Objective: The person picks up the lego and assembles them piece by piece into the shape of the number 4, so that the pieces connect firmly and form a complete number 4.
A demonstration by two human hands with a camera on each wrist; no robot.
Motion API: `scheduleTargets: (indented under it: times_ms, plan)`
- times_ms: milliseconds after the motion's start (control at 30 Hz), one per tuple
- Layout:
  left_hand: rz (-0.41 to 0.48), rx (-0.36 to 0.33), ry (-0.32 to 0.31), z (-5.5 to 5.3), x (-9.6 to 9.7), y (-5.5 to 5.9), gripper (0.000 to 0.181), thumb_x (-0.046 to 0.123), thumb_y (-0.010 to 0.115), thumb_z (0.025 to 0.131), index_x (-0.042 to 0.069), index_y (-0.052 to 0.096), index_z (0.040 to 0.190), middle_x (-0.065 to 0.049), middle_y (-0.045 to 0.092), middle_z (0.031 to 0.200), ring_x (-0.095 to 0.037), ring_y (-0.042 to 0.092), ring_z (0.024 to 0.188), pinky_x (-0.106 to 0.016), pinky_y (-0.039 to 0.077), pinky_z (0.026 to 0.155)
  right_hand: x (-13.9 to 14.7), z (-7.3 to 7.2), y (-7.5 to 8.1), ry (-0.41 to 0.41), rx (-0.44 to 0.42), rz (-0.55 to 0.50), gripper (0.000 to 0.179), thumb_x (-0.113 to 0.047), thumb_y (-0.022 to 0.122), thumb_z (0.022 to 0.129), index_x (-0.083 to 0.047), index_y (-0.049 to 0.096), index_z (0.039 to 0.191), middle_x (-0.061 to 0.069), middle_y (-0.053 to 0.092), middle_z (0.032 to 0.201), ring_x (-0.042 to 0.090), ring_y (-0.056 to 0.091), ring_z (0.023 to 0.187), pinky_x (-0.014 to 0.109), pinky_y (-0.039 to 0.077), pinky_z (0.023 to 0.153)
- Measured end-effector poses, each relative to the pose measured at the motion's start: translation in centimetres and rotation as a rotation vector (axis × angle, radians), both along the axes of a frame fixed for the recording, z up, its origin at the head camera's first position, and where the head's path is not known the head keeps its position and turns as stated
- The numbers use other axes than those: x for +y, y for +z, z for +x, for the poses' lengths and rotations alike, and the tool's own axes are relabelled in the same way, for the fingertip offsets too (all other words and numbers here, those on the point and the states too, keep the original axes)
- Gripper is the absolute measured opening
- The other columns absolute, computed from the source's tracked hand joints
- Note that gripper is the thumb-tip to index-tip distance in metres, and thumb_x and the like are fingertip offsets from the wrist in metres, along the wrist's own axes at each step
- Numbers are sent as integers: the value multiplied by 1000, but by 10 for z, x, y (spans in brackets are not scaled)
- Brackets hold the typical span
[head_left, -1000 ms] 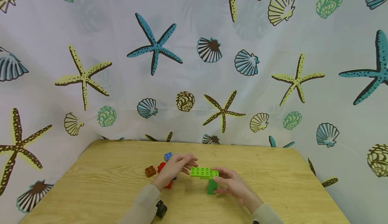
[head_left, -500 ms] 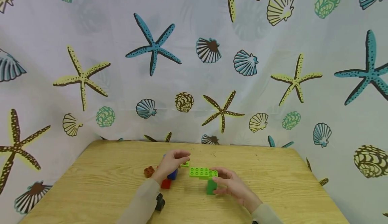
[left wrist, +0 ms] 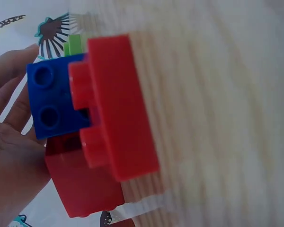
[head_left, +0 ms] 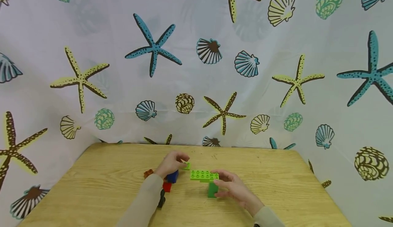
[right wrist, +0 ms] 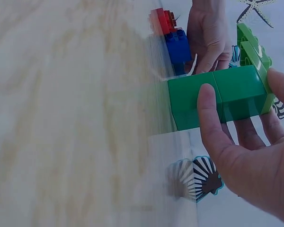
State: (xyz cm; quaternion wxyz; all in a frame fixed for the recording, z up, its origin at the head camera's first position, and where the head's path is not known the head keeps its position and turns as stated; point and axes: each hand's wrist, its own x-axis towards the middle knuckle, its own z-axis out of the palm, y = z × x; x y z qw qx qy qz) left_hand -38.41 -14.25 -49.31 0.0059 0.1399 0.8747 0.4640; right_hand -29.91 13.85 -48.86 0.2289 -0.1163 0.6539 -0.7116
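Right hand (head_left: 235,188) grips two stacked dark-green plastic blocks (right wrist: 234,94), upright on the table (head_left: 276,179). One separate light-green studded brick (head_left: 187,166) is at the left hand (head_left: 169,164); grip there hidden, cannot tell. One dark-blue brick (left wrist: 59,101), partly obscured.

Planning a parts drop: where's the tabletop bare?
Bare: tabletop right of the right grip; also left of the brown brick and left sleeve. Narrower gap between red brick and green stack. Crowded: around the left grip, with blue brick and lime brick close by.
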Motion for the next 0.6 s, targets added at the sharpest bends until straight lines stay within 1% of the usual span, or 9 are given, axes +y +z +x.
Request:
scheduleTargets:
  times_ms: [133, 300, 500, 600]
  plan:
    - [-69, -28, 11, -3, -1, -1, 29, 4, 72, 87, 4, 71, 115, -7, 70, 113, -18, 62, 90, -37, 54, 79, 0, -1, -1, 7, -5, -2, 52, -24, 65, 95, -8, 50, 142, 11, 55, 133, 17, 59, 111, 40, 57, 86]
    - [-146, -32, 11, -3, 2, 1, 32, 4, 74, 85, 6, 71, 117, -9, 69, 117, -20, 64, 93, -40, 54, 80, 0, -2, 0, 5, -3, -1, 52, -24, 65, 95, -8, 49, 142, 11, 55, 133, 17, 59, 111, 40, 57, 86]
    - [-194, -32, 0, -7, 5, 1, 37, 0, 75, 82, 5, 70, 119, -12, 68, 120, -27, 65, 98, -44, 54, 83, 1, -2, 2, 6, 5, -7, 52, -24, 65, 95, -7, 49, 142, 11, 55, 132, 17, 59, 110, 40, 57, 85]
    - [-222, -36, -9, -10, 6, 1, 40, -2, 75, 80, 5, 69, 120, -12, 68, 120, -28, 66, 100, -44, 54, 84, 2, -2, 1, 9, 5, -8, 51, -23, 65, 96, -7, 49, 142, 10, 55, 133, 17, 59, 111, 40, 57, 85]
